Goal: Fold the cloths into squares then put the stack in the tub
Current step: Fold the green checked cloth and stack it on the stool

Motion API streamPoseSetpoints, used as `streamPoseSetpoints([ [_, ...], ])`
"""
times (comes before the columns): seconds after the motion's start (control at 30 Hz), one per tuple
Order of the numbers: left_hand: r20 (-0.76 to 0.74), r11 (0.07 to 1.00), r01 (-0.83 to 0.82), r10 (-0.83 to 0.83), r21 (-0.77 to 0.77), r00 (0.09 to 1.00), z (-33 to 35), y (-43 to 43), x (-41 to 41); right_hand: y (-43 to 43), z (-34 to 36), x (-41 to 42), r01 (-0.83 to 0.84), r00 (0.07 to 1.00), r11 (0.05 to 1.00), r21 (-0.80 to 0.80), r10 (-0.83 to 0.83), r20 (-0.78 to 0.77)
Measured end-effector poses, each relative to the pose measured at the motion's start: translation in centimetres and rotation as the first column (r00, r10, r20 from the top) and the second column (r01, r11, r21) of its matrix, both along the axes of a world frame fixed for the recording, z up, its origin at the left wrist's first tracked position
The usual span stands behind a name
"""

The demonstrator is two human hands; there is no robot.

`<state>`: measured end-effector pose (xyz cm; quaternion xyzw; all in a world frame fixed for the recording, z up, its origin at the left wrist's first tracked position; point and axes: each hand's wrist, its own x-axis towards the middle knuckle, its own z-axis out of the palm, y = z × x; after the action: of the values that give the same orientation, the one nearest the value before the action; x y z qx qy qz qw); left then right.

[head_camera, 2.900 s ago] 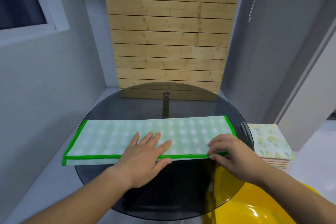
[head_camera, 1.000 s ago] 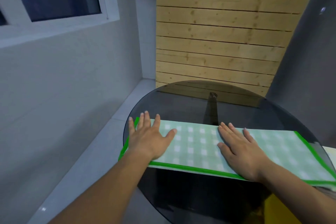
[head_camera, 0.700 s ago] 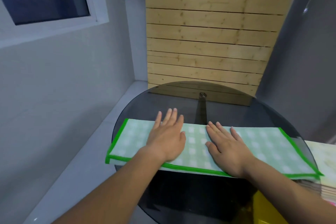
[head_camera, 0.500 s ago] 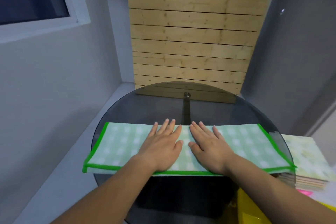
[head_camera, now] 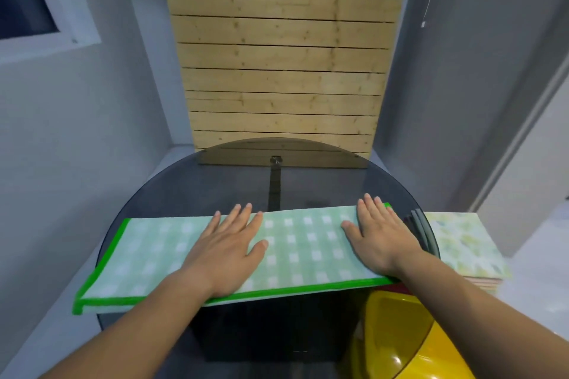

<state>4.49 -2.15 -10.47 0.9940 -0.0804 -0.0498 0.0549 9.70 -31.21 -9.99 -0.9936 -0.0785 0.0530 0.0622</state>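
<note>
Cloth [head_camera: 295, 248] flat under both hands [head_camera: 374, 238]

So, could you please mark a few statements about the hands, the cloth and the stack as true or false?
1. The left hand and the right hand both lie flat on the green checked cloth. True.
2. The cloth is already folded into a square. False: it is a long strip across the glass table.
3. A stack of folded cloths sits to the right of the table. True.
4. The right hand pinches a corner of the cloth. False: its fingers are straight, pressing on the cloth's right end.
</note>
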Motion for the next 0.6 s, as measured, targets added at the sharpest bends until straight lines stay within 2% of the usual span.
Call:
streamPoseSetpoints([
  [0.13,-0.005,0.998,-0.051,0.051,-0.041,0.999,0.4,-0.3,-0.5,-0.3,1.0,-0.7,-0.033,0.999,0.996,0.078,0.03,0.045],
  [0.23,-0.002,0.975,-0.205,0.206,-0.083,0.979,0.6,-1.0,-1.0,1.3,2.4,-3.2,-0.13,0.971,0.983,0.132,0.1,0.216],
  [0.3,-0.006,0.923,-0.354,0.357,-0.153,0.934,0.8,-2.2,-1.1,3.9,3.1,-5.7,-0.245,0.936,0.951,0.191,0.181,0.302],
  [0.4,-0.133,0.773,-0.539,0.527,-0.336,0.839,2.4,-4.6,-1.0,6.9,2.9,-9.0,-0.415,0.905,0.868,0.273,0.365,0.217],
  [0.47,-0.267,0.706,-0.572,0.507,-0.417,0.82,3.7,-5.1,-1.2,6.8,2.2,-9.8,-0.439,0.898,0.855,0.276,0.416,0.142],
  [0.53,-0.286,0.763,-0.499,0.412,-0.412,0.865,4.5,-4.3,-2.3,5.9,1.7,-9.4,-0.443,0.897,0.849,0.287,0.414,0.156],
  [0.6,-0.237,0.851,-0.385,0.316,-0.357,0.918,4.7,-2.6,-4.2,4.9,1.5,-8.7,-0.415,0.91,0.851,0.323,0.398,0.119],
])
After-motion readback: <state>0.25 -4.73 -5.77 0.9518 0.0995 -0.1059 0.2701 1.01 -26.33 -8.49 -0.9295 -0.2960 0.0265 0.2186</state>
